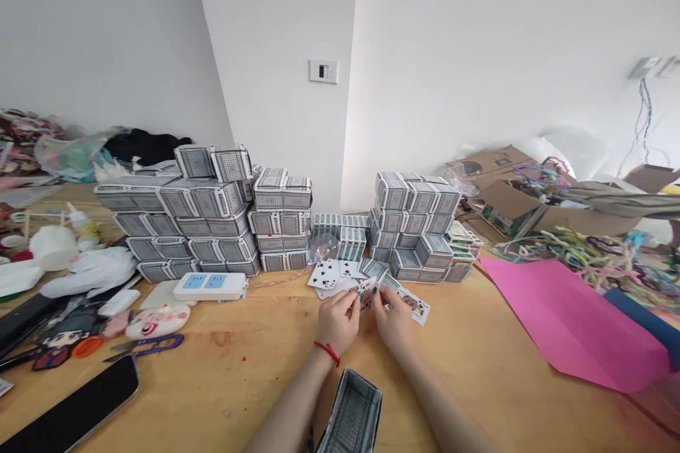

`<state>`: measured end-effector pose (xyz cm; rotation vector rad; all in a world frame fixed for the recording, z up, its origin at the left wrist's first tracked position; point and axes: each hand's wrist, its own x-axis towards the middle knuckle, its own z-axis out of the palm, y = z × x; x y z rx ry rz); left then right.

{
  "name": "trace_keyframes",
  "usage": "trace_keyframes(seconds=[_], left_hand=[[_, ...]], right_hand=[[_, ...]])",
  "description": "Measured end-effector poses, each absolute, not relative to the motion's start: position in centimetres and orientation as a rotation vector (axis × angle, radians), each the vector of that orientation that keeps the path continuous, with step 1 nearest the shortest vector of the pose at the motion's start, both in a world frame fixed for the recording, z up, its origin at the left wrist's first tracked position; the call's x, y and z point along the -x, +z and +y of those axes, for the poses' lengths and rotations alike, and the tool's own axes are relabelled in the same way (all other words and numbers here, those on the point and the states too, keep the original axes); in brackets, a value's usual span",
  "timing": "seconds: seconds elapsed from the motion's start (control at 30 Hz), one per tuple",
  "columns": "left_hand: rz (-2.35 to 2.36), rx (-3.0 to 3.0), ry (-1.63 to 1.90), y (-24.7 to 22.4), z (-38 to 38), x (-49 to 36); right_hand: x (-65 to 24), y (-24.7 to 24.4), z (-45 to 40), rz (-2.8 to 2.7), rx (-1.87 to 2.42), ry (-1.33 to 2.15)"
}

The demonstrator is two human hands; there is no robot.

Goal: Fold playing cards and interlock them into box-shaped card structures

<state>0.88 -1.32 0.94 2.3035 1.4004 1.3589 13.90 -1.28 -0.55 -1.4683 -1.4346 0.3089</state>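
Note:
A playing card [366,293] with a coloured court figure stands raised between my two hands. My left hand [338,320], with a red cord at the wrist, pinches its left side. On its right side my right hand [393,315] closes with thumb and fingers. Loose spade cards [324,274] lie face up just beyond my hands, beside some grey-backed cards [375,269]. Another court card [414,304] rests on the table right of my right hand. Between my forearms sits an open-topped box made of grey-backed cards [350,410].
Stacked card-built blocks stand at the left [212,198] and at the right [417,212]. Green card packs [351,244] sit between them. A white power strip [210,286], purple scissors [154,345] and a phone [74,407] lie left; pink paper [574,325] covers the right.

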Motion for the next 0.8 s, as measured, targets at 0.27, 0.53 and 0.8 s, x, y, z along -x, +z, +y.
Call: trace_keyframes(seconds=[0.27, 0.53, 0.8], left_hand=[[1.392, -2.299, 1.343, 1.06, -1.36, -0.99], [1.373, -2.311, 1.326, 0.80, -1.30, -0.97], [1.361, -2.285, 1.323, 1.07, -1.40, -1.04]], right_hand=[[-13.87, -1.08, -1.02, -1.443, 1.472, 0.331], [-14.11, -1.14, -0.95, -1.448, 1.517, 0.263], [-13.96, -0.64, -1.31, -1.417, 1.529, 0.270]])
